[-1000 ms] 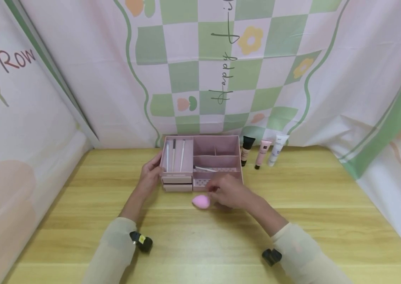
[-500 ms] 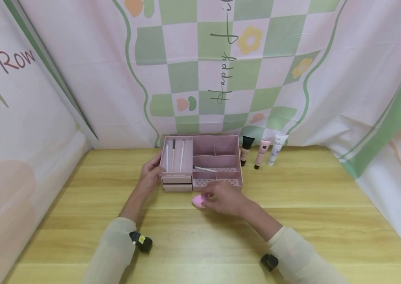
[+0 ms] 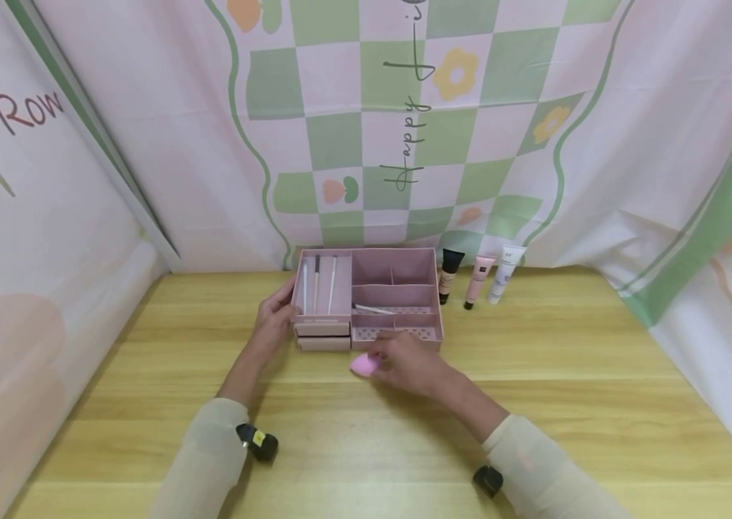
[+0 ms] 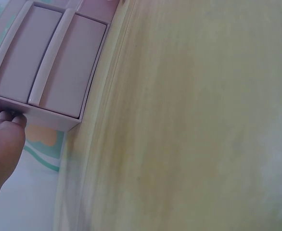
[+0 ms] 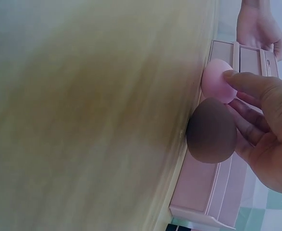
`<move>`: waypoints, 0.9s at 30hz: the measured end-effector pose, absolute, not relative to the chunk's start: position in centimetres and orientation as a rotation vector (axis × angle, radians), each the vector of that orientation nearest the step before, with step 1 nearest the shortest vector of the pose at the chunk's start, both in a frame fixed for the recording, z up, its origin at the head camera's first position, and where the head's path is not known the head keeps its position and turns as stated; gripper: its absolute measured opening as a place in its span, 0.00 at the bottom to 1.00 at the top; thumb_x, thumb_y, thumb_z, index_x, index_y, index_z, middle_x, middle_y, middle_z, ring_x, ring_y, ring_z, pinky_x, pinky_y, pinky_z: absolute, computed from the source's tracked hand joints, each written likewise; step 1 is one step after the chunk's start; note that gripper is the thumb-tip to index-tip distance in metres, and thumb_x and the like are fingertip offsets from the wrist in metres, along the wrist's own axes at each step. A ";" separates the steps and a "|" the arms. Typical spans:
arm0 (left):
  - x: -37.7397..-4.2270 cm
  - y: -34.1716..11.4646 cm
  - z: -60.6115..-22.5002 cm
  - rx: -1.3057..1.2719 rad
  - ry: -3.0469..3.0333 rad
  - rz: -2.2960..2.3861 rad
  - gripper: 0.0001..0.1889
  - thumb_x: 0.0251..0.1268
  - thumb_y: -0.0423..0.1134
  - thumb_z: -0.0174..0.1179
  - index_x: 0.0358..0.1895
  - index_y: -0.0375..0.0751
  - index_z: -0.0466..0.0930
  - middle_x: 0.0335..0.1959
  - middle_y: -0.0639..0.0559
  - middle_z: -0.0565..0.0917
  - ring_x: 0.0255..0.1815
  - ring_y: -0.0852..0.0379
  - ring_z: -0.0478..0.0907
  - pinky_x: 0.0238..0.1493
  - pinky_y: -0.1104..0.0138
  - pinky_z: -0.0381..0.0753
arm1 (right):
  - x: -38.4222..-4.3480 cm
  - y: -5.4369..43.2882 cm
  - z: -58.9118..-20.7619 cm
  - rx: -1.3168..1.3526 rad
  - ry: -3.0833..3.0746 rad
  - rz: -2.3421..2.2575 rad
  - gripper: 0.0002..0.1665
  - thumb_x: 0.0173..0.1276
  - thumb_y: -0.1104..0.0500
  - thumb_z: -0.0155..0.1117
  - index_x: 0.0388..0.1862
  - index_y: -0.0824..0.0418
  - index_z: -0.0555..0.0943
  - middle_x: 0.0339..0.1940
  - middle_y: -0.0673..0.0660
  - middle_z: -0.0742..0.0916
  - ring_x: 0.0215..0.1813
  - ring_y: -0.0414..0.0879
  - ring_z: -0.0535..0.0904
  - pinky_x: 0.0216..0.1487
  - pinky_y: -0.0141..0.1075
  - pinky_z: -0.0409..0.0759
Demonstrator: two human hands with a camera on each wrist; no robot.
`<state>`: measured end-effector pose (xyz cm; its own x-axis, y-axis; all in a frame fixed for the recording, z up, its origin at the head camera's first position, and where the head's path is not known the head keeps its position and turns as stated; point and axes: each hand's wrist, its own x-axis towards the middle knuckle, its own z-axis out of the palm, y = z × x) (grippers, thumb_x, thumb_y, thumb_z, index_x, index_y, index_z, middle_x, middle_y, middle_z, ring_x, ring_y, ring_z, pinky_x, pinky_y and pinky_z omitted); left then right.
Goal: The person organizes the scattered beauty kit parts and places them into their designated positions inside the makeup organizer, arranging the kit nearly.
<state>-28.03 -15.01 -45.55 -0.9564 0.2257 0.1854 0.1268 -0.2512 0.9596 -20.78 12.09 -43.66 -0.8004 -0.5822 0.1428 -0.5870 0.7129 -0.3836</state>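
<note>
We note right hand (image 3: 410, 365) pinching pink sponge (image 3: 362, 365); just beyond that hand, pink organizer (image 3: 372, 264), left hand (image 3: 271, 322) against its side; beyond and rightward, three tubes (image 3: 478, 282).

Your head view looks down toward the table's far edge (image 3: 230, 277); both wrist views see the box (image 4: 71, 67) close.

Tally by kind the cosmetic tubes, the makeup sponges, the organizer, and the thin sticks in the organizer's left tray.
Cosmetic tubes: 3 (black-topped tube, pink tube, white tube)
Makeup sponges: 2 (pink sponge, brown sponge)
Organizer: 1
Thin sticks in left tray: 3
Total: 9
</note>
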 end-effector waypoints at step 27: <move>-27.8 -14.9 -45.3 0.467 1.864 2.416 0.38 0.61 0.21 0.44 0.79 0.26 0.48 0.84 0.35 0.48 0.85 0.41 0.46 0.83 0.55 0.51 | -21.3 12.9 -43.1 0.938 -2.898 0.833 0.16 0.61 0.60 0.74 0.49 0.63 0.87 0.44 0.58 0.92 0.45 0.46 0.88 0.48 0.34 0.90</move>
<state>-27.81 -14.88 -45.34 -0.9527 0.2256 0.2036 0.1397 -0.2698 0.9527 -21.29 12.86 -43.14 -0.8233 -0.5496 0.1415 -0.5409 0.6844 -0.4888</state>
